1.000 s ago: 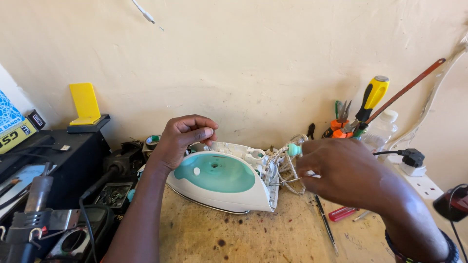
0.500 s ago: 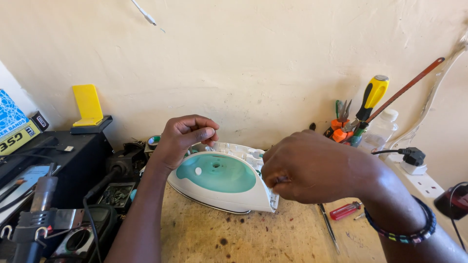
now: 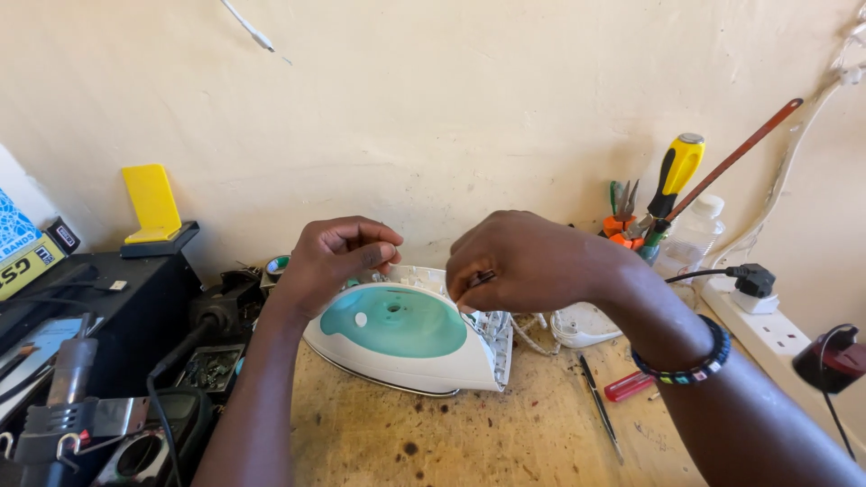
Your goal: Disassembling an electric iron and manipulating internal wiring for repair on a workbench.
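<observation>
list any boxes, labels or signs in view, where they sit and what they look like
Blue box: far left edge, standing against the wall; blue with a white line pattern.
Yellow-and-black box: just below the blue one, on the black unit; flat, tilted.
Yellow card: upright on a black base, left of the iron; blank.

White and teal iron (image 3: 406,338), yellow-black screwdriver (image 3: 675,176), multicoloured beaded bracelet (image 3: 690,365), beige wall (image 3: 451,99)

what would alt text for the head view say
Two hands work over a white and teal clothes iron on a stained workbench: the left hand at its far edge, the right hand pinching something small above it. Screwdrivers stand by the wall.
</observation>
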